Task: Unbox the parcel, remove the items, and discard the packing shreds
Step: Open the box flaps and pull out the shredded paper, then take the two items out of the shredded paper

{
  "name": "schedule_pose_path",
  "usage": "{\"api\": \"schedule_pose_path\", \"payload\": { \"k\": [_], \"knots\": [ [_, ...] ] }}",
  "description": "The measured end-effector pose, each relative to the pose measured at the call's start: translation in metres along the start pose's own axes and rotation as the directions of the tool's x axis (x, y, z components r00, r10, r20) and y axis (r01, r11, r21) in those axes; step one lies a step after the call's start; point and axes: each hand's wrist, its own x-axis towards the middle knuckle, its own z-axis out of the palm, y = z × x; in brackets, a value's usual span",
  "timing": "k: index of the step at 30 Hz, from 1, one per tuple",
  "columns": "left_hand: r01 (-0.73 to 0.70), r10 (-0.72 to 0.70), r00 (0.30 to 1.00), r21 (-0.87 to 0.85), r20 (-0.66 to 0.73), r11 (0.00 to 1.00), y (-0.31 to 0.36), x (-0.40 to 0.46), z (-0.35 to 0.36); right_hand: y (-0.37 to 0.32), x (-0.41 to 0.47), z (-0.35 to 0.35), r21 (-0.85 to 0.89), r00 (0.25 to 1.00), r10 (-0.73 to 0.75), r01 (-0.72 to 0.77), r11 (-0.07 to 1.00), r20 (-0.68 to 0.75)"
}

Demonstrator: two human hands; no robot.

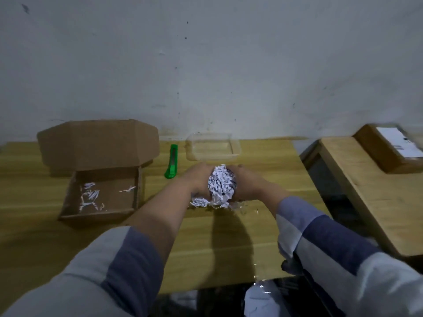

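Both grips, left hand [199, 179] and right hand [248, 183], are squeezing the shred wad [220, 186] between palms, just above the tabletop [263, 170]. Open box [100, 193] is sitting left, a few shreds inside.

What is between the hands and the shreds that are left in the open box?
Nothing visible. The box lies open to the left of the left hand, its flap folded back, a few shreds on its floor. But both hands, left and right, are full, pressing a shred ball.
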Motion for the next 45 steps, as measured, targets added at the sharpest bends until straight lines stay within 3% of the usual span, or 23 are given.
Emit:
{"api": "schedule_pose_path", "payload": {
  "k": [8,14,16,19,21,25,29,33,37,40,45],
  "knots": [
    [0.087,-0.087,0.996,0.001,0.032,0.996,-0.017,-0.003,0.06,0.044,-0.001,0.068,0.138,0.998,0.061,-0.065,0.988,0.035],
    [0.101,-0.115,0.99,-0.153,-0.086,0.983,-0.03,-0.033,0.062,0.06,-0.017,0.043,0.149,0.983,0.067,-0.093,0.984,0.17],
    [0.052,-0.078,0.984,-0.16,-0.159,0.986,-0.031,-0.037,0.062,0.059,-0.021,0.034,0.18,0.995,0.044,-0.06,0.982,0.094],
    [-0.05,0.002,0.963,-0.17,-0.271,0.984,-0.019,-0.037,0.065,0.049,-0.02,0.042,0.235,0.989,0.035,-0.001,0.972,-0.142],
    [-0.058,0.029,0.959,-0.094,-0.283,0.994,-0.01,-0.037,0.07,0.04,-0.019,0.056,0.18,0.979,-0.008,0.045,0.983,-0.202],
    [0.026,-0.017,0.975,0.038,-0.22,0.999,-0.015,-0.04,0.077,0.047,-0.023,0.069,-0.039,0.967,-0.016,0.007,0.999,-0.255],
    [0.069,-0.061,0.962,0.019,-0.266,0.997,-0.026,-0.049,0.074,0.066,-0.034,0.059,-0.133,0.967,0.048,-0.083,0.988,-0.252],
    [0.145,-0.15,0.937,-0.042,-0.314,0.989,-0.028,-0.053,0.075,0.068,-0.04,0.05,-0.073,0.94,0.141,-0.172,0.982,-0.312],
    [0.054,-0.084,0.923,-0.089,-0.376,0.995,-0.016,-0.048,0.074,0.062,-0.038,0.05,0.046,0.925,0.145,-0.138,0.989,-0.35],
    [-0.032,0.022,0.941,-0.024,-0.337,0.999,-0.005,-0.041,0.076,0.055,-0.034,0.05,0.17,0.916,0.159,-0.101,0.98,-0.37],
    [0.014,0.02,0.967,0.129,-0.253,0.992,0.0,-0.036,0.085,0.043,-0.023,0.053,0.07,0.948,0.009,0.014,0.997,-0.319]
  ]
}}
